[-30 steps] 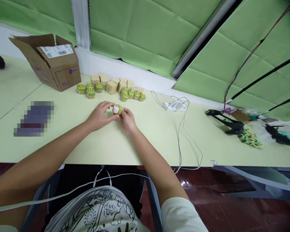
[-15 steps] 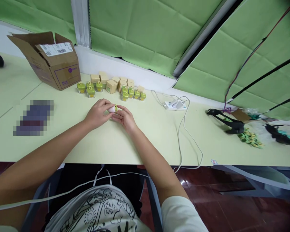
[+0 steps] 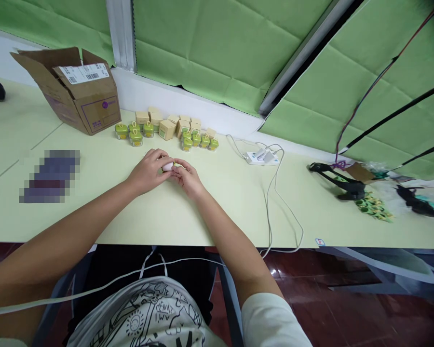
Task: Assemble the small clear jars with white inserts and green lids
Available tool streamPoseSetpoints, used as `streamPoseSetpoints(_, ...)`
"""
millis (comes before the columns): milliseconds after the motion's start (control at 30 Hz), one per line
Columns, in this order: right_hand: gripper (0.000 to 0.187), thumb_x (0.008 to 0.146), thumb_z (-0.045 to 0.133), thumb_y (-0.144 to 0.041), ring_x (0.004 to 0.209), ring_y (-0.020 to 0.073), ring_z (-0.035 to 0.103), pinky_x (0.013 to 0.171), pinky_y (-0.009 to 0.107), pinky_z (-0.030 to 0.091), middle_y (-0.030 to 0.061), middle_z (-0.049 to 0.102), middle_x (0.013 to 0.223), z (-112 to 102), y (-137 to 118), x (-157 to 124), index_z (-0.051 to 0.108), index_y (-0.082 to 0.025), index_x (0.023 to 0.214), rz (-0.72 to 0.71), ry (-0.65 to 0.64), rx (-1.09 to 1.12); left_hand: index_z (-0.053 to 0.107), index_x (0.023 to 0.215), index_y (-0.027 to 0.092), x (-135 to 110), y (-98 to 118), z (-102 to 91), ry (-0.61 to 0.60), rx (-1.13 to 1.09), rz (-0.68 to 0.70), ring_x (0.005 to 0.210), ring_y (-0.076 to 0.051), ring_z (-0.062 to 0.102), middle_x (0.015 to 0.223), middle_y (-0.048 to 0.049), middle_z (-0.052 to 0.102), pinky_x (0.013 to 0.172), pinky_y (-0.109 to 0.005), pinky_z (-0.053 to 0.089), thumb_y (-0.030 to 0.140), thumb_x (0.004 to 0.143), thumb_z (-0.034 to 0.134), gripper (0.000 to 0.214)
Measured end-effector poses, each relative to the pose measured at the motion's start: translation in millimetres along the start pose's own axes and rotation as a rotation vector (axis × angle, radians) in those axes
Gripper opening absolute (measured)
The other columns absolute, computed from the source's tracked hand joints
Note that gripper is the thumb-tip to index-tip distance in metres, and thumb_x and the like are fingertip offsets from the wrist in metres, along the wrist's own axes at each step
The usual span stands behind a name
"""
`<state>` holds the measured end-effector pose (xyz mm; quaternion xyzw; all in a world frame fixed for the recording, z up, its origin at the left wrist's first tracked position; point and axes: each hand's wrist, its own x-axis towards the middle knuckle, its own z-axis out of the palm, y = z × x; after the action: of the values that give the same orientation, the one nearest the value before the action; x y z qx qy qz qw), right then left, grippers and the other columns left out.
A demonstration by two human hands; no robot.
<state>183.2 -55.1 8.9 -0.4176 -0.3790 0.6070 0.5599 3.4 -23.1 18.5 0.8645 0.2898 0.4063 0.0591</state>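
Between my two hands is a small rounded white piece with some yellow-green on it (image 3: pixel 168 166). My left hand (image 3: pixel 150 171) is closed on its left side, thumb below and fingers above. My right hand (image 3: pixel 187 178) pinches its right side with the fingertips. Fingers cover much of the piece, so its exact kind is unclear. Beyond my hands stand several small green-lidded clear containers with loops on top, in a left group (image 3: pixel 135 137) and a right group (image 3: pixel 196 140). Small tan cardboard boxes (image 3: pixel 167 129) sit close behind and between them.
A large open carton (image 3: pixel 94 106) stands at the back left, with a blurred-out dark rectangle (image 3: pixel 52 176) nearer. A white power strip (image 3: pixel 262 157) with trailing cables lies right of centre. Black straps (image 3: pixel 342 183) and patterned green packaging (image 3: pixel 374 207) lie farther right.
The white piece has turned slightly between my fingers, and less of its yellow-green part shows. My right fingers have shifted a little around it; the other things stay put.
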Motion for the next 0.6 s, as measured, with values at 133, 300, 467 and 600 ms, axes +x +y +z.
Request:
streamPoseSetpoints(133,0.031,0.079,0.079,-0.023,0.086,0.0176,0.080,0.092,0.033,0.065,-0.0010,0.082,0.088,1.7,-0.6,0.2,0.069,-0.023,0.108,-0.003,-0.006,-0.001,0.076,0.121,0.023,1.5,-0.2,-0.3,0.020,-0.004,0.027,0.109,-0.028,0.062,0.113,-0.0101,0.067,0.096,-0.045,0.057,0.027,0.098,0.063,0.026)
streamPoseSetpoints(300,0.029,0.080,0.076,-0.026,0.085,0.0171,0.078,0.087,0.031,0.064,-0.0020,0.081,0.085,2.2,0.6,0.4,0.069,-0.024,0.108,-0.016,-0.007,-0.039,0.075,0.111,0.020,2.7,1.7,1.6,0.055,0.034,0.039,0.104,-0.027,0.063,0.109,-0.0101,0.068,0.091,-0.043,0.057,0.024,0.096,0.062,0.020)
streamPoseSetpoints(467,0.029,0.082,0.075,-0.028,0.085,0.0158,0.076,0.091,0.031,0.062,-0.0022,0.080,0.090,4.8,-0.1,-2.2,0.069,-0.024,0.110,0.010,0.018,-0.074,0.074,0.106,0.019,2.7,2.1,4.8,0.098,0.064,0.056,0.100,-0.027,0.062,0.103,-0.0100,0.066,0.086,-0.041,0.057,0.023,0.094,0.061,0.018)
streamPoseSetpoints(600,0.024,0.084,0.070,-0.023,0.084,0.0148,0.075,0.084,0.027,0.061,-0.0028,0.079,0.086,9.9,-3.1,-6.2,0.068,-0.024,0.109,0.033,0.032,-0.066,0.074,0.102,0.020,3.3,3.9,6.5,0.083,0.069,0.021,0.099,-0.027,0.062,0.101,-0.0096,0.064,0.086,-0.042,0.057,0.021,0.090,0.062,0.017)
